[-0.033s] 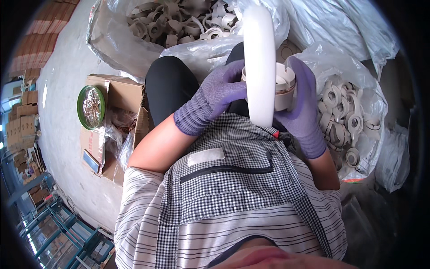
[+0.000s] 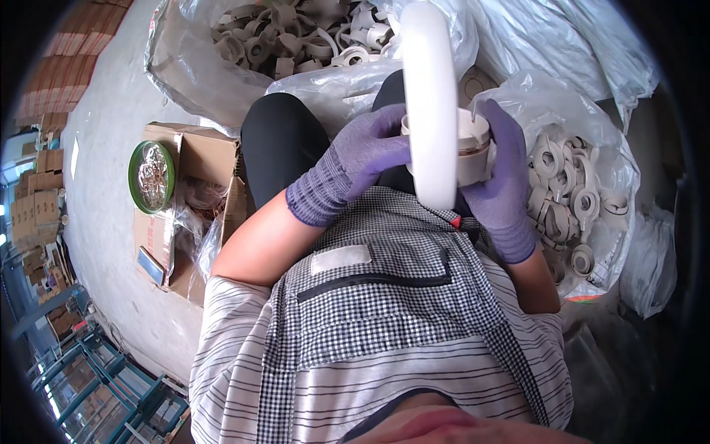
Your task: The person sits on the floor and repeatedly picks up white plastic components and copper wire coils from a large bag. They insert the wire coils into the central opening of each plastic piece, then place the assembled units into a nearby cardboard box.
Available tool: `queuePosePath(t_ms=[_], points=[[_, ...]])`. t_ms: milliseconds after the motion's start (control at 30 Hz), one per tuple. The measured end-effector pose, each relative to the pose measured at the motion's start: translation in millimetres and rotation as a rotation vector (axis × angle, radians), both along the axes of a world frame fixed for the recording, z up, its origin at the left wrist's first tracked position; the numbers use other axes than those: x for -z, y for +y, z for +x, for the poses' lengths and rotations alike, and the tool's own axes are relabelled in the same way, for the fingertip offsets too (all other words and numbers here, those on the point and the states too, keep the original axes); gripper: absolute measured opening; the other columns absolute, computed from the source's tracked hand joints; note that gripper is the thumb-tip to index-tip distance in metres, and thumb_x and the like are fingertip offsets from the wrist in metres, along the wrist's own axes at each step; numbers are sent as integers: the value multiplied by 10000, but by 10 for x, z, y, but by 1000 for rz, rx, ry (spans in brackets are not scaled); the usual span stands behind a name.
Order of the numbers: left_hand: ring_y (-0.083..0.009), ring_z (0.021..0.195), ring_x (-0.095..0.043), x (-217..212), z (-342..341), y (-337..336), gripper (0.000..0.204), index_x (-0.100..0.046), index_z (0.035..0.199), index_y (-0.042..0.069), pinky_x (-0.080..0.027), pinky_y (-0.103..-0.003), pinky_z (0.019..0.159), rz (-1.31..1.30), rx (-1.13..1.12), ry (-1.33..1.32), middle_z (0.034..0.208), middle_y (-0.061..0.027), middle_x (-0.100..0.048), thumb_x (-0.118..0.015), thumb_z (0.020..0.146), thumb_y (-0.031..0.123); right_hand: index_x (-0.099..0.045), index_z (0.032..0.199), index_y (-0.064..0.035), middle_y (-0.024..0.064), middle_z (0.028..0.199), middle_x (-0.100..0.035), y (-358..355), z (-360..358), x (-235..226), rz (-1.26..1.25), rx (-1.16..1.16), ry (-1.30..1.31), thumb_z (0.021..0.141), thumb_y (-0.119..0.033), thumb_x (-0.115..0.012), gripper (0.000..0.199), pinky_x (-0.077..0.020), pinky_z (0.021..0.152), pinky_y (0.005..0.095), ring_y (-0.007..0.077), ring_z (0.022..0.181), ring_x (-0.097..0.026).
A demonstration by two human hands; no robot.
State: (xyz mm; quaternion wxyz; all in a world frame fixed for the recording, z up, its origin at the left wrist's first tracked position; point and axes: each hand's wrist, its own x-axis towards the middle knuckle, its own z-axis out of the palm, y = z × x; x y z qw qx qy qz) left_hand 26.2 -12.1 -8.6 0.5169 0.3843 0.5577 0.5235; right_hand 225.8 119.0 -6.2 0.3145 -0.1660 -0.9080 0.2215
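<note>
1. The left hand [image 2: 375, 140] and right hand [image 2: 501, 177] are holding a round beige part [image 2: 473, 169].
2. A white curved piece [image 2: 432, 103] is partly hiding it.
3. A plastic bag [image 2: 621, 163] is holding beige rings [image 2: 587, 189].
4. A green dish [image 2: 134, 179] is sitting at a cardboard box [image 2: 207, 157].

I get bright, soft light, glare on the plastic sheeting [image 2: 551, 44], murky lower-right shadow, and stacked cartons [image 2: 35, 211] warping small and blurry toward the black rim.

The pale grey floor [image 2: 96, 244] spreads toward nine o'clock, where cardboard boxes [image 2: 26, 211] stand piled. Reddish-brown stacks [image 2: 78, 52] rise at ten o'clock; blue-green metal frames [image 2: 95, 371] stand at eight.
</note>
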Motion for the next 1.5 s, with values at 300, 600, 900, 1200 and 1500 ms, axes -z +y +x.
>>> queuePosePath(t_ms=[300, 600, 900, 1200, 1500], points=[[-266, 1174, -605, -280, 234, -181, 835, -539, 1397, -15, -515, -369, 988, 640, -397, 813, 1321, -163, -579, -937, 716, 258, -456, 1427, -9, 165, 1303, -634, -109, -315, 347, -962, -87, 618, 996, -170, -644, 496, -542, 1041, 424, 279, 1183, -645], [-327, 949, -637, -309, 273, -157, 424, -619, 1062, 37, -539, -404, 845, 691, -434, 841, 1078, -161, -624, -851, 719, 130, -466, 1337, -43, 144, 1244, -619, -79, -314, 267, -677, 4, 485, 987, -205, -647, 426, -548, 1011, 394, 234, 1138, -641], [-267, 1033, -606, -78, 208, -153, 642, -524, 1202, 38, -511, -377, 930, 513, -509, 515, 1112, -127, -582, -888, 692, 177, -514, 1197, 14, 204, 1205, -550, 32, -291, -278, 177, 104, 125, 791, -188, -808, 540, -472, 971, 452, 353, 1130, -573], [-266, 982, -681, -61, 115, -202, 702, -609, 1251, 8, -558, -389, 870, 672, -451, 595, 1131, -136, -655, -932, 689, 277, -494, 1186, -55, 150, 1077, -553, -56, -385, -552, 232, -129, 469, 609, -168, -940, 738, -486, 835, 466, 345, 974, -575], [-265, 1063, -667, -325, 184, -180, 838, -558, 1324, 34, -534, -407, 941, 441, -489, 850, 1208, -134, -648, -965, 659, 342, -498, 1056, -59, 154, 994, -544, 15, -432, -456, 214, -41, 425, 571, -138, -880, 622, -480, 751, 466, 367, 876, -575]])
